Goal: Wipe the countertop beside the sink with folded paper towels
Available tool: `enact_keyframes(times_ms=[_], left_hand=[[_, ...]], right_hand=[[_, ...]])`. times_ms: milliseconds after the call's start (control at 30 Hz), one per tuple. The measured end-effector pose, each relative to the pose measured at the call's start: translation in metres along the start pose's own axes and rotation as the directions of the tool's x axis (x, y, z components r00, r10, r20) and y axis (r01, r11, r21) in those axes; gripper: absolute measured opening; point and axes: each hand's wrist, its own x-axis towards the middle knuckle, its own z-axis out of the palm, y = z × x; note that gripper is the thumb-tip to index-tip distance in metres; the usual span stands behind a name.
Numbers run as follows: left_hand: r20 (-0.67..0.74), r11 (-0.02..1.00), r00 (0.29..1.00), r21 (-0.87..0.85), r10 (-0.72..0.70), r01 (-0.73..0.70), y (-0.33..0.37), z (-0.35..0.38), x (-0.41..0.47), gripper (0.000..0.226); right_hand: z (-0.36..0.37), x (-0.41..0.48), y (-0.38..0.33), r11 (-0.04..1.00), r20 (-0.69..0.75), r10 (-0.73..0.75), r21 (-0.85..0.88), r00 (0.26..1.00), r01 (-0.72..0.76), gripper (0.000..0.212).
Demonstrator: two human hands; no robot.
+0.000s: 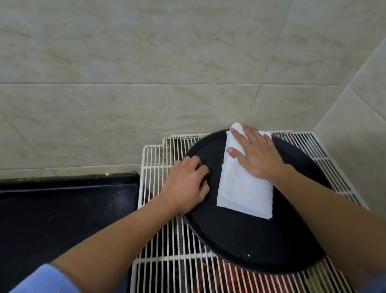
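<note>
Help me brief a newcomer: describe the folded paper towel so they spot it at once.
In the tiled wall corner, a white wire rack carries a round black tray. On that tray lies the folded paper towel, pressed flat by the right hand. It is the only white thing on the dark tray.

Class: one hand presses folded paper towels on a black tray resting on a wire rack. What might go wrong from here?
The right hand presses the paper towels on the tray, which only the left hand steadies at its rim; it might slide on the wire rack. They lie on the tray, so the countertop may go unwiped.
</note>
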Motion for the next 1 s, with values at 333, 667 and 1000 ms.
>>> enact_keyframes(times_ms=[333,667,1000], left_hand=[[-0.071,0.995,0.992,-0.007,-0.103,0.103,-0.006,-0.059,-0.031,0.028],[-0.032,0.772,0.792,0.203,-0.610,0.603,-0.052,-0.133,-0.256,0.023],[-0.191,0.457,0.503,0.240,-0.843,0.857,-0.082,-0.212,-0.520,0.018]], right_hand=[[-0.055,-0.023,-0.040,0.985,-0.301,-0.022,0.155,0.953,0.072,0.041],[-0.048,-0.082,-0.277,0.791,-0.287,-0.502,0.229,0.816,0.567,0.029],[-0.029,-0.190,-0.504,0.546,-0.104,-0.830,0.049,0.548,0.836,0.025]])
